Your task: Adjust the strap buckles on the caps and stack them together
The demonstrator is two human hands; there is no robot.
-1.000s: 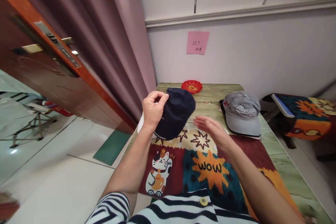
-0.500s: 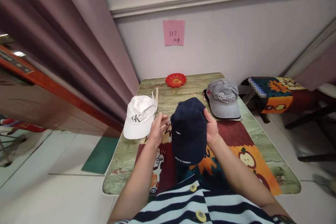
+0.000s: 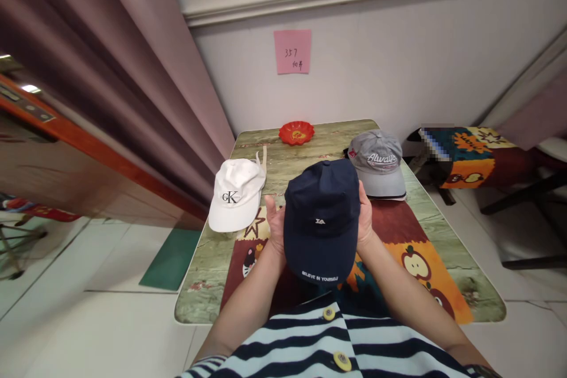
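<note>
A navy baseball cap (image 3: pixel 322 198) with small white lettering on the crown and "BELIEVE IN YOURSELF" along its brim is held up over the near part of the table, brim toward me. My right hand (image 3: pixel 365 217) grips its right side, with most fingers behind the cap. On the other side my left hand (image 3: pixel 277 229) holds the cap's left edge; its thumb points up and its other fingers are hidden behind the cap. A white cap (image 3: pixel 237 192) lies to the left of my left hand. Beyond my right hand sits a grey cap (image 3: pixel 378 165) stacked on other headwear.
A red scalloped dish (image 3: pixel 296 133) stands at the back of the wood-patterned table (image 3: pixel 199 283). A colourful cloth (image 3: pixel 398 236) covers its near middle. A pink note (image 3: pixel 293 52) is stuck to the wall. Curtains (image 3: pixel 146 59) hang at left; another cloth-covered surface (image 3: pixel 473 156) is at right.
The navy cap has turned so its front lettering faces me more squarely. My left hand has moved from beside the cap to hold its left edge.
</note>
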